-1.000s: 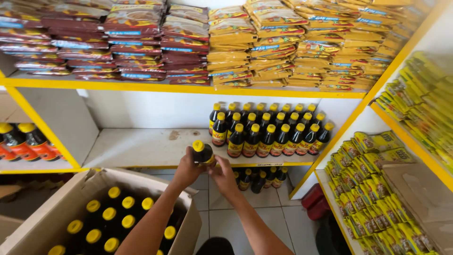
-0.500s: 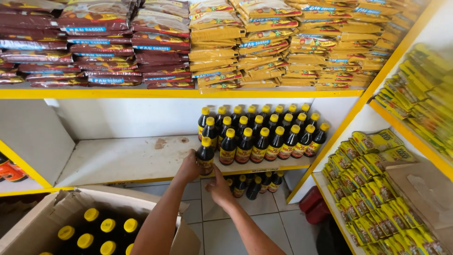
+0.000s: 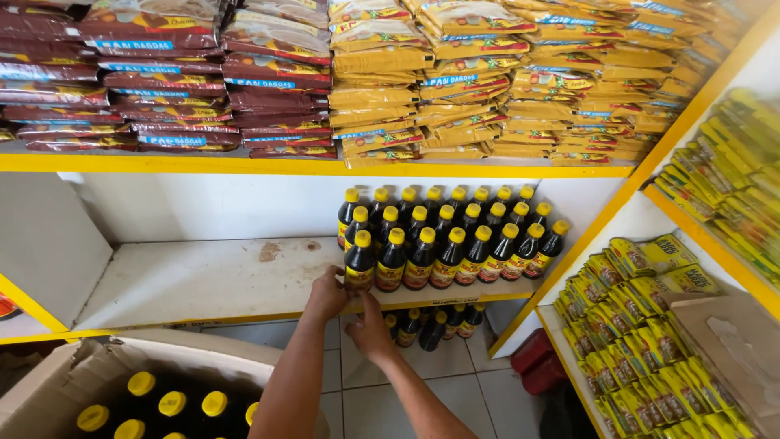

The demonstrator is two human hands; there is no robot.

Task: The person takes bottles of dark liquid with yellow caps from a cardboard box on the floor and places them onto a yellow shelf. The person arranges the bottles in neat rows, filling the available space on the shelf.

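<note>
Head view of a shop shelving bay. The left hand [image 3: 327,294] grasps a dark glass-like bottle [image 3: 358,262] with a round yellow screw cap and a red-and-yellow paper label; its fingers wrap the lower body from the left. The bottle stands upright at the near edge of the middle shelf [image 3: 203,280], a flat white board with a scuffed, stained surface and a yellow painted lip. It sits at the left end of the front row, just beside the block of matching bottles [image 3: 455,236], which are packed in tight ranks running toward the far wall. The right hand [image 3: 370,329] is just below the shelf edge, under the bottle, fingers loosely spread and gripping nothing; whether a fingertip touches the bottle base cannot be told. At near left, an open corrugated cardboard box [image 3: 57,386] holds more yellow-capped bottles, seen from above as round discs. The upper shelf carries flat, glossy foil sachets in stacks: maroon packs [image 3: 162,81] at left, yellow packs [image 3: 487,81] at right. On the right-hand shelving lie small yellow-green packets [image 3: 642,341] in overlapping rows. More bottles [image 3: 431,325] stand on the tiled floor beneath the shelf.
</note>
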